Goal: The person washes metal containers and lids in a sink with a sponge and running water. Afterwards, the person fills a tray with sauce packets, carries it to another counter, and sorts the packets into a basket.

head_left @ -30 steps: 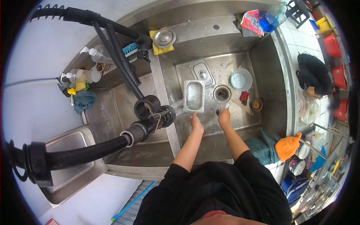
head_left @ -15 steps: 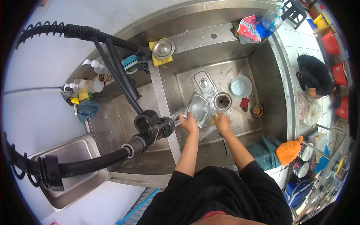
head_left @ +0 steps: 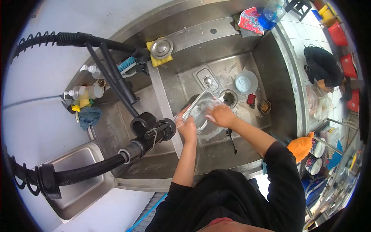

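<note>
My left hand (head_left: 188,127) grips the near left side of a small rectangular steel pan (head_left: 198,116), tilted up over the sink floor. My right hand (head_left: 221,115) is at the pan's opening with its fingers bent inward; what they hold, if anything, is hidden by motion and water. From the black spray nozzle (head_left: 168,129), water streams across my left hand and into the pan. Behind the pan lies a rectangular steel lid (head_left: 201,74) with a knob. Close to my right wrist, a black long-handled utensil (head_left: 232,141) lies on the sink floor.
Beside the drain (head_left: 230,97) stand a white tub (head_left: 251,85), a red cloth-like item (head_left: 251,101) and a small bowl (head_left: 265,106). The sink divider (head_left: 164,92) and hose arm (head_left: 112,69) are at left. A person (head_left: 324,66) crouches beyond the right wall.
My right hand has moved left from the sink floor to the pan. The pan is tilted more steeply. The black utensil shows more fully. The view has shifted slightly.
</note>
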Motion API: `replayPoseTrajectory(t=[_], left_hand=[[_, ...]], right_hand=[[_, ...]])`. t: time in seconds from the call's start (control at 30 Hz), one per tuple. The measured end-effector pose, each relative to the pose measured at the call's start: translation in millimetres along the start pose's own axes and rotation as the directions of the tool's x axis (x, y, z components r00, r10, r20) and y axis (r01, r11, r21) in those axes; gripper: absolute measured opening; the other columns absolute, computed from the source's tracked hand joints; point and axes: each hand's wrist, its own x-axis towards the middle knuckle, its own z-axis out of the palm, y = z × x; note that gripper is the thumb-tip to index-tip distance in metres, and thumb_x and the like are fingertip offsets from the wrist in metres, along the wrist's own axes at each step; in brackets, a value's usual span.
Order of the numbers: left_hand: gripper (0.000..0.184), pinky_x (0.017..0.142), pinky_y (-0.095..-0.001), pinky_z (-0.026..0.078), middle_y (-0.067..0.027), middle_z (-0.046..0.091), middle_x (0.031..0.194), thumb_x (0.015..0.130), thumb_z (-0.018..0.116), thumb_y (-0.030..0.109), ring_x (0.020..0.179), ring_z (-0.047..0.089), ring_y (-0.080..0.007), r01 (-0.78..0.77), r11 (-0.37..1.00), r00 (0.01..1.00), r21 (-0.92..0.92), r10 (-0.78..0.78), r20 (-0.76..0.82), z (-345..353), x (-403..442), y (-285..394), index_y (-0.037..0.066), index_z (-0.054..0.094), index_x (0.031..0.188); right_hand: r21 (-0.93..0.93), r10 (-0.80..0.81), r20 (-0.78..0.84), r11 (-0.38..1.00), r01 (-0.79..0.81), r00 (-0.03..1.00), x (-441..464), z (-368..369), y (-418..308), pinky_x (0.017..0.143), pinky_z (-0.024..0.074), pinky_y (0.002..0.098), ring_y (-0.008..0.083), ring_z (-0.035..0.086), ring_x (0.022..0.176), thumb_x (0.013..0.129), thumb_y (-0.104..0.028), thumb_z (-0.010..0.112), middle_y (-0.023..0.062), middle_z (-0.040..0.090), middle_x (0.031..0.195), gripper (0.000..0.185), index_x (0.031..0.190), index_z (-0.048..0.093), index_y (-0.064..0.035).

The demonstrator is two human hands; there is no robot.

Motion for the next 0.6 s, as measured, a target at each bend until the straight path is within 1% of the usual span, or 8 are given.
replayPoseTrajectory(t=[0.03, 0.2, 0.27, 0.3, 0.33, 0.4, 0.53, 0.6], left_hand=[[0.041, 0.095, -0.0303, 0.038, -0.0099, 0.065, 0.102, 0.065, 0.045, -0.010, 0.093, 0.060, -0.0159, 0.022, 0.999, 1.000, -0.035, -0.023, -0.019, 0.9, -4.1, -1.7, -0.002, 0.065, 0.100], [0.037, 0.087, -0.0279, 0.044, -0.0104, 0.064, 0.100, 0.065, 0.046, -0.009, 0.090, 0.059, -0.0152, 0.000, 1.000, 1.000, -0.031, 0.000, -0.005, 5.4, -8.8, -2.3, -0.003, 0.064, 0.097], [0.024, 0.088, -0.0278, 0.042, -0.0100, 0.064, 0.093, 0.065, 0.049, -0.009, 0.087, 0.059, -0.0158, 0.023, 0.999, 0.999, -0.041, -0.025, -0.044, 8.3, -13.9, -5.4, -0.002, 0.062, 0.084], [0.014, 0.084, -0.0281, 0.044, -0.0083, 0.060, 0.089, 0.067, 0.051, -0.010, 0.087, 0.059, -0.0172, -0.089, 0.994, 0.995, 0.055, 0.092, -0.041, 9.5, -16.0, -5.1, -0.001, 0.057, 0.077], [0.011, 0.079, -0.0284, 0.045, -0.0066, 0.057, 0.084, 0.068, 0.054, -0.011, 0.086, 0.060, -0.0186, -0.204, 0.968, 0.978, 0.147, 0.209, -0.025, 10.5, -17.2, -4.4, 0.000, 0.052, 0.069], [0.023, 0.082, -0.0322, 0.042, -0.0059, 0.053, 0.080, 0.072, 0.061, -0.008, 0.088, 0.060, -0.0207, -0.208, 0.966, 0.978, 0.153, 0.209, 0.010, 6.5, -23.1, -1.9, 0.002, 0.043, 0.063], [0.023, 0.103, -0.0419, 0.029, -0.0060, 0.054, 0.078, 0.077, 0.065, -0.003, 0.090, 0.061, -0.0235, -0.323, 0.873, 0.943, 0.364, 0.265, 0.203, 1.2, -39.5, 11.4, 0.003, 0.047, 0.063], [0.016, 0.107, -0.0448, 0.025, -0.0073, 0.056, 0.083, 0.078, 0.065, -0.001, 0.096, 0.062, -0.0246, -0.602, 0.650, 0.785, 0.464, 0.378, 0.491, -7.1, -49.4, 9.1, 0.004, 0.053, 0.069]], right_hand=[[0.141, 0.142, 0.272, 0.972, -0.186, 0.952, 8.5, -18.8, -6.6, 0.086, 0.0429, 0.0489, 0.0379, 0.059, 0.095, 0.095, -0.039, 0.040, 0.0206, 0.063, 0.099, 0.040, 0.108, 0.062, -0.0081], [0.261, 0.261, 0.159, 0.919, -0.295, 0.952, 20.4, 13.5, -46.1, 0.080, 0.0456, 0.0451, 0.0381, 0.059, 0.086, 0.096, -0.037, 0.033, 0.0236, 0.063, 0.086, 0.049, 0.089, 0.063, 0.0013], [0.791, 0.369, 0.343, 0.383, -0.477, 0.864, 27.6, 16.1, -57.2, 0.083, 0.0452, 0.0426, 0.0346, 0.059, 0.088, 0.097, -0.035, 0.027, 0.0215, 0.063, 0.089, 0.051, 0.089, 0.060, 0.0021], [0.792, 0.370, 0.342, 0.382, -0.477, 0.864, 30.2, 17.2, -62.0, 0.083, 0.0452, 0.0426, 0.0346, 0.059, 0.088, 0.097, -0.035, 0.027, 0.0215, 0.063, 0.089, 0.051, 0.089, 0.060, 0.0021], [0.878, 0.406, 0.475, -0.157, -0.453, 0.781, 33.7, 17.9, -66.0, 0.085, 0.0449, 0.0428, 0.0333, 0.059, 0.088, 0.097, -0.040, 0.027, 0.0208, 0.062, 0.092, 0.053, 0.093, 0.059, 0.0017], [0.327, 0.225, 0.703, -0.945, -0.026, 0.675, 39.7, 19.5, -71.2, 0.089, 0.0441, 0.0434, 0.0307, 0.059, 0.090, 0.095, -0.050, 0.027, 0.0193, 0.061, 0.098, 0.059, 0.100, 0.056, 0.0008], [0.277, 0.184, 0.762, -0.959, -0.055, 0.621, 53.4, -45.7, -62.9, 0.088, 0.0461, 0.0467, 0.0326, 0.060, 0.096, 0.086, -0.057, 0.048, 0.0190, 0.063, 0.098, 0.066, 0.108, 0.055, 0.0046], [0.369, 0.263, 0.736, -0.929, -0.044, 0.623, 53.6, -44.6, -45.7, 0.087, 0.0472, 0.0467, 0.0325, 0.061, 0.093, 0.084, -0.055, 0.052, 0.0180, 0.064, 0.098, 0.064, 0.109, 0.056, 0.0036]])
